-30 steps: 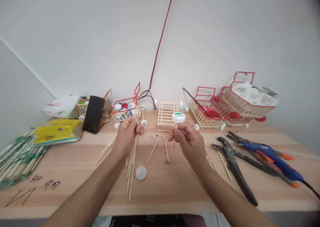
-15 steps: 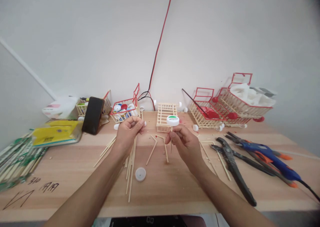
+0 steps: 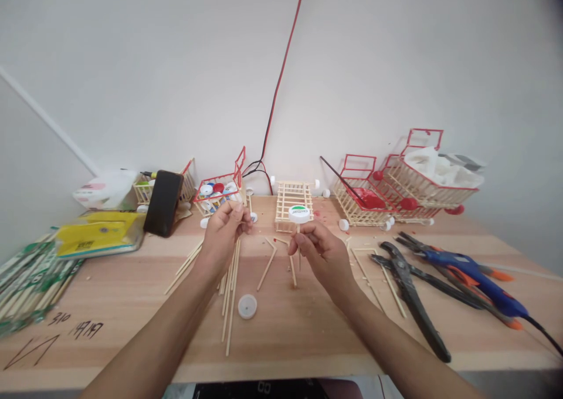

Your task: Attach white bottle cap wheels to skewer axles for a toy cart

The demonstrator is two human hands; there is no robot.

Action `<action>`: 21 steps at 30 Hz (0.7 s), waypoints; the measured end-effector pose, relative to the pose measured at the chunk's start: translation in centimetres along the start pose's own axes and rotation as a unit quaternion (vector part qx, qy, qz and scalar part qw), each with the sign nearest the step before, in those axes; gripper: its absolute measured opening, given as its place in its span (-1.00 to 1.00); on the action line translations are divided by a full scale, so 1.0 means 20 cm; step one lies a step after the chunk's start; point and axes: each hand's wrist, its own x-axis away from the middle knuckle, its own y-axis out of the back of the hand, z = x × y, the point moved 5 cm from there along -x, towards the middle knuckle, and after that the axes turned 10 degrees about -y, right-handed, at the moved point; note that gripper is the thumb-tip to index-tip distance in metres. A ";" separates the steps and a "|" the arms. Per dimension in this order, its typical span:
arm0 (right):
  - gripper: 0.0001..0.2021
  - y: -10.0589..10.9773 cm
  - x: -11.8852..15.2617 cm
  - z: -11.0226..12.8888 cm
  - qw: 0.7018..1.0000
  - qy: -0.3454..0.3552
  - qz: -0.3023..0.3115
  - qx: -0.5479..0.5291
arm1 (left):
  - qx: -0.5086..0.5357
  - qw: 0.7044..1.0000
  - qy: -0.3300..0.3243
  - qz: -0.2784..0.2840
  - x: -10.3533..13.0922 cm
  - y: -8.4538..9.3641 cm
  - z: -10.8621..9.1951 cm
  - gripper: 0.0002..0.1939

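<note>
My right hand [image 3: 323, 252] pinches a thin wooden stick [image 3: 299, 260] held upright. On the stick's top end sits a white bottle cap [image 3: 299, 216] with a green mark and lettering. To the left, my left hand [image 3: 226, 226] is closed with thumb and fingertips together; whatever it may hold is too small to make out against the things behind. Between and below the hands lie loose wooden sticks [image 3: 231, 305] and a translucent cap [image 3: 247, 307]. Behind the hands stands a plain stick-built frame [image 3: 294, 193] with white cap wheels.
Red-rimmed stick carts stand along the wall, one holding bottle caps [image 3: 220, 195], another red material [image 3: 372, 198]. At right lie black-handled pliers [image 3: 411, 299] and a blue glue gun [image 3: 470, 276]. A phone [image 3: 163, 204], yellow packet [image 3: 103, 234] and bundled sticks [image 3: 39, 276] are at left.
My right hand has shifted slightly left and down with the capped stick. My left hand has moved slightly left and turned a little, its fingers still closed.
</note>
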 end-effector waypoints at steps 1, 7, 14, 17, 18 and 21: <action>-0.82 0.00 0.00 0.00 1.000 0.001 0.001 0.001 | -0.011 1.000 -0.003 -0.001 0.00 0.00 0.00 -0.77; -0.81 -0.01 0.00 -0.01 1.000 -0.005 0.002 0.006 | -0.038 0.999 0.013 -0.029 -0.01 0.03 0.01 -0.80; -0.82 -0.01 0.00 -0.01 1.000 -0.003 0.004 0.009 | -0.008 0.999 0.017 -0.028 -0.01 0.03 0.01 -0.78; -0.83 -0.01 0.00 -0.01 1.000 -0.001 0.001 0.013 | -0.006 1.000 0.005 -0.031 -0.01 0.03 -0.01 -0.74; -0.83 -0.01 0.00 0.00 1.000 -0.002 0.001 0.016 | 0.000 1.000 0.000 -0.031 -0.01 0.03 -0.02 -0.73; -0.83 -0.01 0.00 0.00 1.000 -0.001 -0.001 0.024 | 0.026 0.999 -0.008 -0.024 -0.02 0.02 -0.03 -0.66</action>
